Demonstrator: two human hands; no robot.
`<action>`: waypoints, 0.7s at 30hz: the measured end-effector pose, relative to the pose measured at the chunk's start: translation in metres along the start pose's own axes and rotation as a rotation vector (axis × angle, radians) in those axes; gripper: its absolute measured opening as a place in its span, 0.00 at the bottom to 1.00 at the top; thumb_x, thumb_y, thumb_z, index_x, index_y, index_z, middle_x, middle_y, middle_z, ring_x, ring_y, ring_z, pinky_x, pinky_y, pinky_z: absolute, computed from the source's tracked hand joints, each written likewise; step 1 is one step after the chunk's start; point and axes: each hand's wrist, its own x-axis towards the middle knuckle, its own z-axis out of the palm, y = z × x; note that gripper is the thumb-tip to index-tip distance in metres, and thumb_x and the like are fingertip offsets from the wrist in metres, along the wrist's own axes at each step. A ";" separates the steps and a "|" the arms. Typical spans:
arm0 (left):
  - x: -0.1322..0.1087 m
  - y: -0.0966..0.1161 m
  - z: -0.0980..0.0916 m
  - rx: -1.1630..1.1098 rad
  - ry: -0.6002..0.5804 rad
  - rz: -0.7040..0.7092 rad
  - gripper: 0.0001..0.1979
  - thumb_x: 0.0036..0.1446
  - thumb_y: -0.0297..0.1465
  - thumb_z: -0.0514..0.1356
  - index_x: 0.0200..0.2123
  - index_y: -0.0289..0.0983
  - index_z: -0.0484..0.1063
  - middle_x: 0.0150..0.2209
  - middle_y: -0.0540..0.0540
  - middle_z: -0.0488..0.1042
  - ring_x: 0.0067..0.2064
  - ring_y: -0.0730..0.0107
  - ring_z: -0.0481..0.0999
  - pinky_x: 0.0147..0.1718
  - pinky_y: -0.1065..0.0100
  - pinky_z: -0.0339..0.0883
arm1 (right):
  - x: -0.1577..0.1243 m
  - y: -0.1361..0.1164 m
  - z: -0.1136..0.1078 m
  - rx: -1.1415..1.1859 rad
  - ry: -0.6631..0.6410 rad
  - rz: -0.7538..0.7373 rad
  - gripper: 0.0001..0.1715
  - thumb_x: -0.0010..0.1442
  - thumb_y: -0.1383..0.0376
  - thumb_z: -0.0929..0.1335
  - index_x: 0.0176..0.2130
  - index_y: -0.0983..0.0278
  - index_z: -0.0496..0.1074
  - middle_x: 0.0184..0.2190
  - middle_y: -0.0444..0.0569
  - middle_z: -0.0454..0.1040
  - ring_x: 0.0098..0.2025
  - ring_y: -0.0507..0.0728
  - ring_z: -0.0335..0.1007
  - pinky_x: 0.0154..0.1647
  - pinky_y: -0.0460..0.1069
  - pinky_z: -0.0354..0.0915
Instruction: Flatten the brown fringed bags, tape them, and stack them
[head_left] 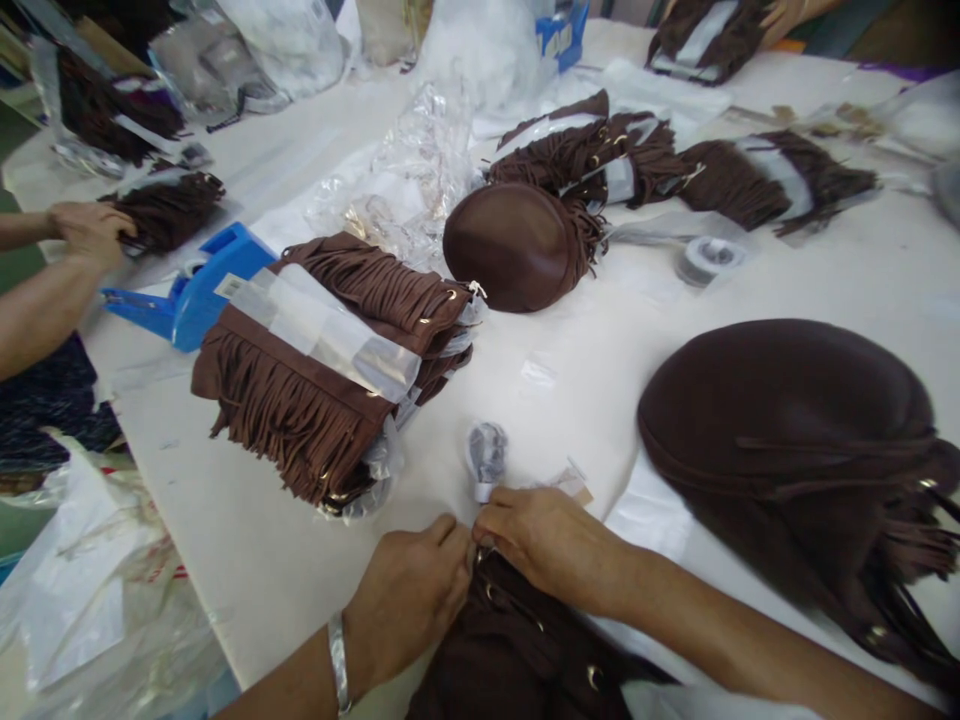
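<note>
A dark brown bag (517, 650) with metal eyelets along its edge lies at the bottom middle, partly cut off by the frame. My left hand (409, 595), with a silvery band at the wrist, has its fingers curled closed at the bag's upper end. Right beside it, my right hand (555, 545) pinches the same end with thumb and fingers. The exact spot between the fingertips is hidden. Just beyond my hands sits a small clear-wrapped bundle (487, 455) with a white band.
Fringed brown bags (300, 400) with pale wraps lie ahead to the left, near a blue tape dispenser (217, 285). A round-bottomed bag (787, 420) stands at right, another (510, 245) farther back. A tape roll (709, 260) lies behind. Another person's hands (90, 235) hold a fringed bag.
</note>
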 end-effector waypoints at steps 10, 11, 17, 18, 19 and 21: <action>-0.001 0.005 -0.005 -0.373 -0.114 0.099 0.05 0.54 0.26 0.53 0.27 0.38 0.63 0.27 0.52 0.65 0.29 0.73 0.62 0.29 0.72 0.53 | -0.007 0.004 0.006 0.138 -0.003 0.024 0.12 0.66 0.70 0.61 0.39 0.63 0.73 0.36 0.48 0.74 0.38 0.53 0.71 0.38 0.46 0.60; -0.001 0.005 -0.007 -0.352 -0.132 0.145 0.04 0.54 0.26 0.54 0.27 0.38 0.64 0.28 0.52 0.65 0.29 0.73 0.62 0.29 0.71 0.53 | -0.007 0.004 0.007 0.134 -0.004 0.025 0.12 0.66 0.70 0.61 0.40 0.63 0.73 0.37 0.48 0.74 0.39 0.53 0.71 0.38 0.46 0.60; 0.007 0.001 -0.011 -0.775 -0.081 -0.242 0.06 0.56 0.30 0.52 0.27 0.39 0.61 0.20 0.57 0.54 0.21 0.77 0.53 0.20 0.74 0.48 | -0.008 0.002 0.011 0.168 -0.011 0.054 0.13 0.65 0.72 0.61 0.40 0.62 0.74 0.37 0.48 0.74 0.37 0.52 0.71 0.39 0.45 0.61; 0.007 0.001 -0.012 -0.738 -0.038 -0.238 0.07 0.56 0.30 0.54 0.26 0.38 0.61 0.20 0.56 0.55 0.22 0.77 0.54 0.21 0.74 0.48 | -0.009 0.001 0.010 0.187 -0.001 0.071 0.14 0.65 0.72 0.61 0.40 0.62 0.74 0.37 0.47 0.74 0.37 0.52 0.71 0.39 0.45 0.61; 0.006 0.001 -0.014 -0.698 0.004 -0.223 0.08 0.56 0.30 0.55 0.25 0.38 0.62 0.21 0.56 0.56 0.23 0.77 0.54 0.22 0.74 0.48 | -0.009 0.000 0.009 0.205 0.012 0.087 0.14 0.65 0.72 0.61 0.41 0.61 0.74 0.37 0.47 0.74 0.37 0.52 0.71 0.38 0.45 0.61; 0.005 0.001 -0.019 -0.685 0.052 -0.213 0.09 0.58 0.32 0.55 0.25 0.38 0.62 0.21 0.56 0.56 0.23 0.78 0.55 0.22 0.74 0.48 | -0.010 -0.002 0.004 0.243 0.038 0.107 0.15 0.64 0.72 0.61 0.42 0.59 0.75 0.38 0.46 0.74 0.38 0.52 0.71 0.39 0.45 0.61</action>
